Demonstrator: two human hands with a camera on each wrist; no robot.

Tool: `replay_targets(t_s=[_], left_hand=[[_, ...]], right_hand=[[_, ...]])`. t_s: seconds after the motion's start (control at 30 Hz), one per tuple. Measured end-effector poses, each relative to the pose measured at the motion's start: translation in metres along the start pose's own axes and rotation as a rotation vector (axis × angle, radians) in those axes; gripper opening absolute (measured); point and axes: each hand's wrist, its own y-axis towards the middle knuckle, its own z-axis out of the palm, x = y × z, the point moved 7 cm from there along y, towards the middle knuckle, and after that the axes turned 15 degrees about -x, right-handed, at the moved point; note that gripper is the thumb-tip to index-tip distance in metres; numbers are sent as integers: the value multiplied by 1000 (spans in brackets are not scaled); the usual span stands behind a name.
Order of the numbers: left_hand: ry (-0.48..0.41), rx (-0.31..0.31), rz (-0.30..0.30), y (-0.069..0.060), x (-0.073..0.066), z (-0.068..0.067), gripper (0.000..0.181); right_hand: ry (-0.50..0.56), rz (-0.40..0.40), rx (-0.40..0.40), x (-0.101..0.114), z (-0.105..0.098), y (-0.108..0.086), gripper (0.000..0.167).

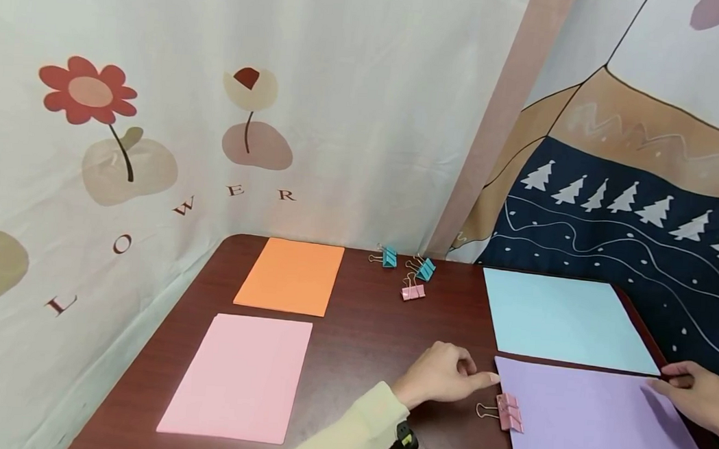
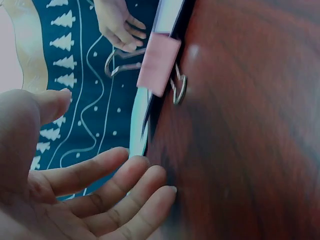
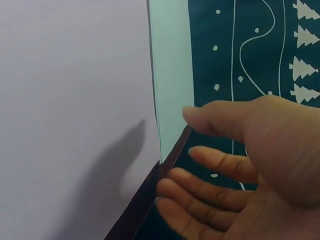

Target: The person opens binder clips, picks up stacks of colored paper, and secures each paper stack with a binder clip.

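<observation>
A: Fingers?
B: Left hand, right hand: loose, thumbs apart, pinching nothing.
A: Purple paper?
B: On the bench, between both sets of fingers. Pink clip grips its edge, just nearside of the left fingers; presumably binds sheets.
A: Blue paper?
B: Beyond purple; likely sorted by colour.

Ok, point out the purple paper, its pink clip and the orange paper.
Purple paper (image 1: 601,421), head view: sheet's middle.
Pink clip (image 1: 510,413), head view: clamping body.
Orange paper (image 1: 291,276), head view: sheet's middle.

Free tabletop beside jutting pink clip
</observation>
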Motion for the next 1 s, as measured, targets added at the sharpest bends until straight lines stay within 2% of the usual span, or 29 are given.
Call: replay_targets(t_s=[0.37, 0.53, 0.63, 0.83, 1.0], left_hand=[[-35, -105, 109, 25, 13, -34, 59], [-12, -148, 139, 35, 22, -55, 65], [1, -169, 159, 42, 27, -66, 66], [21, -235, 165, 53, 42, -84, 64], [63, -292, 187, 64, 52, -95, 63]], right_hand=[[41, -149, -62, 29, -3, 15, 74], [39, -236, -78, 39, -2, 22, 85], [57, -273, -88, 43, -1, 25, 85], [88, -320, -43, 51, 5, 31, 89], [128, -363, -13, 60, 7, 38, 87]])
